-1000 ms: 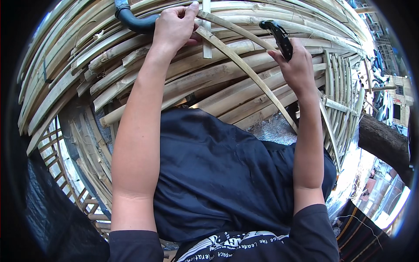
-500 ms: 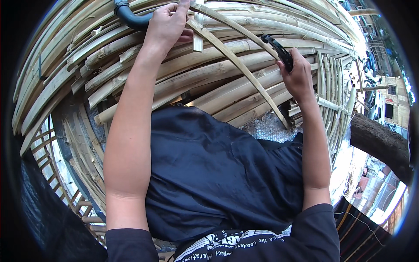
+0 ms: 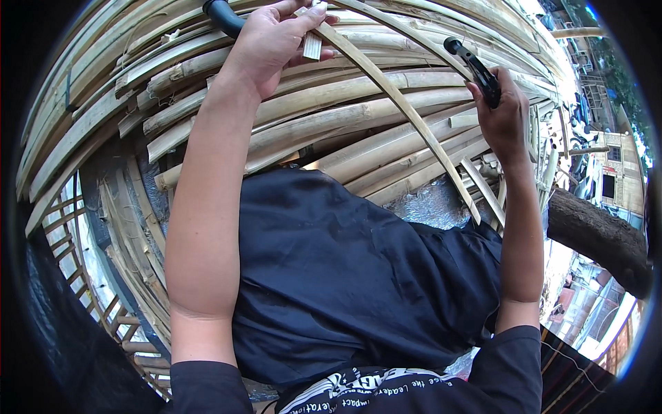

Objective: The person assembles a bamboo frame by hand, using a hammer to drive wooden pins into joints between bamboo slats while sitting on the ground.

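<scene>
Bamboo splits (image 3: 338, 114) in a broad stack, pale tan to straw yellow: smooth rounded faces, ringed nodes, ragged fibres at some ends; curved look at least partly from the wide lens. Long strip (image 3: 396, 94) slanting across the stack from upper centre toward lower right, flat, narrow, cleanly edged. Left hand (image 3: 269, 43) pinching it near the upper end with thumb and fingers; exact finger contact partly hidden. Short pale piece (image 3: 312, 48), blunt-ended, just below those fingers. Second strip (image 3: 403, 31), slimmer, from top edge down to the right hand (image 3: 507, 110); contact there unclear. Right hand wrapped around a black tool (image 3: 480, 74), slightly glossy, rounded at the far end; exact kind unclear. Dark cloth (image 3: 345, 269) below, soft, creased. Silvery sheet (image 3: 427, 202), crinkled, between cloth and stack. Brown log (image 3: 596, 241) off right, rough-surfaced.

Against half a second ago: hands wider apart, right hand and tool farther right; short pale piece now closer under left fingers. Dark curved pipe (image 3: 224, 17) less visible at top.
</scene>
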`<state>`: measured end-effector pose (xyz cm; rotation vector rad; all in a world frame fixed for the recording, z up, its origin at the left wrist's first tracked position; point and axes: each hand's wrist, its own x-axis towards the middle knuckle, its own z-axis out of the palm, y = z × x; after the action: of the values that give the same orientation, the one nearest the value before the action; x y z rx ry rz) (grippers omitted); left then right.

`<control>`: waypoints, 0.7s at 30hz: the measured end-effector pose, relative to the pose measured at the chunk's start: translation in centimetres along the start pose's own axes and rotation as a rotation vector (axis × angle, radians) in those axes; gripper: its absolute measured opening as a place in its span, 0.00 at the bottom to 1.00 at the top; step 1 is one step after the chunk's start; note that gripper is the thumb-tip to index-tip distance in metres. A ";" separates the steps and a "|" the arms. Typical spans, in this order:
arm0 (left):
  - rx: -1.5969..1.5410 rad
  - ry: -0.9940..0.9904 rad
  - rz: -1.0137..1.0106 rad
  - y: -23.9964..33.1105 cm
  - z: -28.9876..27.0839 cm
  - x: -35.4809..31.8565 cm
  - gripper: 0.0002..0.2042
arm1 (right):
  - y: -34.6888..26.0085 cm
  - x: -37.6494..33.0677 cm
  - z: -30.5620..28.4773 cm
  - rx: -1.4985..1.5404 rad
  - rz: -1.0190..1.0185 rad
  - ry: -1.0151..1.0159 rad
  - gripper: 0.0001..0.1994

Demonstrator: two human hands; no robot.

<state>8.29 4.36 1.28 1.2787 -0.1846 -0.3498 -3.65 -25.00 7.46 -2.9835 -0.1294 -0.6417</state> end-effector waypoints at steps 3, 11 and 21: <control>-0.012 -0.011 -0.035 -1.2 -1.1 0.4 0.14 | 0.7 1.1 0.2 0.018 -0.056 -0.010 0.11; -0.137 -0.022 -0.073 -1.7 -0.3 0.8 0.15 | 4.5 2.5 3.3 0.048 -0.154 -0.039 0.11; 0.022 0.091 -0.087 -3.4 1.7 1.5 0.14 | 8.1 4.6 7.6 0.101 -0.216 0.010 0.15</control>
<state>8.65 1.49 -1.55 1.3244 -0.0560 -0.3644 4.45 -32.00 1.87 -2.8920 -0.4742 -0.6493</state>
